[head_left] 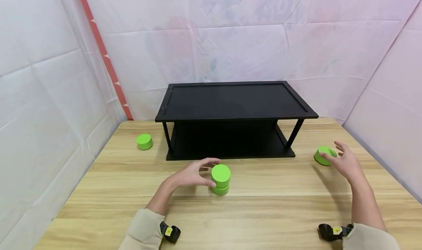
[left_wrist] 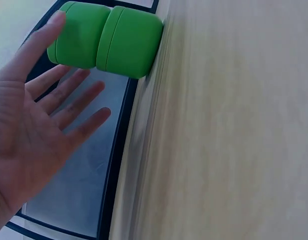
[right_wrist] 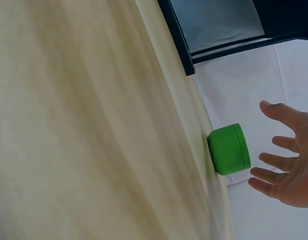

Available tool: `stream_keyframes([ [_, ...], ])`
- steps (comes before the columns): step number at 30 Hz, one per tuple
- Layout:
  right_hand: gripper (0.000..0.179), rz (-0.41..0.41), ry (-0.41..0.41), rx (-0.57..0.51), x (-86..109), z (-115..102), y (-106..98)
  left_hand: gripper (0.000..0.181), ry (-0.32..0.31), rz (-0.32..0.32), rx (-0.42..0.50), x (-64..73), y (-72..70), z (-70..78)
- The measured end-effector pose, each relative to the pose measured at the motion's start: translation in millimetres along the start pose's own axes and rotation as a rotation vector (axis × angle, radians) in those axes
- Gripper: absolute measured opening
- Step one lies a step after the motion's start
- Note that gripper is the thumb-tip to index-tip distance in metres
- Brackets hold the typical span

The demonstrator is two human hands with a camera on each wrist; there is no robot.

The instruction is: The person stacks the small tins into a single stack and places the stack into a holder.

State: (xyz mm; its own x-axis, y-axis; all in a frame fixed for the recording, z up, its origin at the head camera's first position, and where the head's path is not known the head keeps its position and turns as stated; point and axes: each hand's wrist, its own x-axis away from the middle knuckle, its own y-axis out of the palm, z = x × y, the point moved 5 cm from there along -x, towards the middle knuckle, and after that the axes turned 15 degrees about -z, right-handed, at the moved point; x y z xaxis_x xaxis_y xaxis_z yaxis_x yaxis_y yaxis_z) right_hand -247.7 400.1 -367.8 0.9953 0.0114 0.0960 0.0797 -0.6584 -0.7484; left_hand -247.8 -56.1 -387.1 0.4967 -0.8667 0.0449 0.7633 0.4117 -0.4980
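Two green round lidded jars stand stacked on the wooden table, an upper jar (head_left: 221, 175) on a lower jar (head_left: 221, 190). My left hand (head_left: 197, 173) is at the stack's left side, thumb tip at the upper jar and fingers reaching behind it. In the left wrist view, the thumb overlaps the upper jar (left_wrist: 79, 35) and the other fingers are spread and loose. To the right, my right hand (head_left: 346, 164) hovers over another green jar (head_left: 324, 155), its fingers apart and relaxed. The right wrist view shows a gap between that palm and the jar (right_wrist: 228, 150).
A black two-level rack (head_left: 230, 101) stands at the back middle of the table (head_left: 257, 224). One more green jar (head_left: 144, 142) sits left of it. White sheeting (head_left: 230, 52) hangs behind and on both sides.
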Motion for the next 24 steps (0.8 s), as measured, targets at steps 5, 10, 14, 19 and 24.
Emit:
stream_keyframes([
  [5, 0.08, -0.002, -0.021, -0.042, -0.9, 5.3, 5.0, 0.071, -0.002, -0.002, 0.029, -2.3, 2.4, -3.3],
  [10, 0.079, -0.015, -0.023, -0.091, -0.8, 11.8, 8.2, 0.07, -0.001, -0.002, 0.05, -3.4, 3.0, -5.6],
  [14, 0.081, -0.022, -0.019, -0.124, -0.9, 15.3, 9.1, 0.069, -0.005, -0.013, 0.081, -4.5, 4.6, -8.1],
  [19, 0.083, -0.027, -0.013, -0.144, -3.5, 17.7, 9.7, 0.069, -0.025, -0.017, 0.082, -5.9, 7.5, -10.8],
  [24, 0.081, -0.037, -0.009, -0.167, -6.3, 21.8, 11.1, 0.071, -0.035, -0.008, 0.067, -7.2, 9.6, -11.4],
])
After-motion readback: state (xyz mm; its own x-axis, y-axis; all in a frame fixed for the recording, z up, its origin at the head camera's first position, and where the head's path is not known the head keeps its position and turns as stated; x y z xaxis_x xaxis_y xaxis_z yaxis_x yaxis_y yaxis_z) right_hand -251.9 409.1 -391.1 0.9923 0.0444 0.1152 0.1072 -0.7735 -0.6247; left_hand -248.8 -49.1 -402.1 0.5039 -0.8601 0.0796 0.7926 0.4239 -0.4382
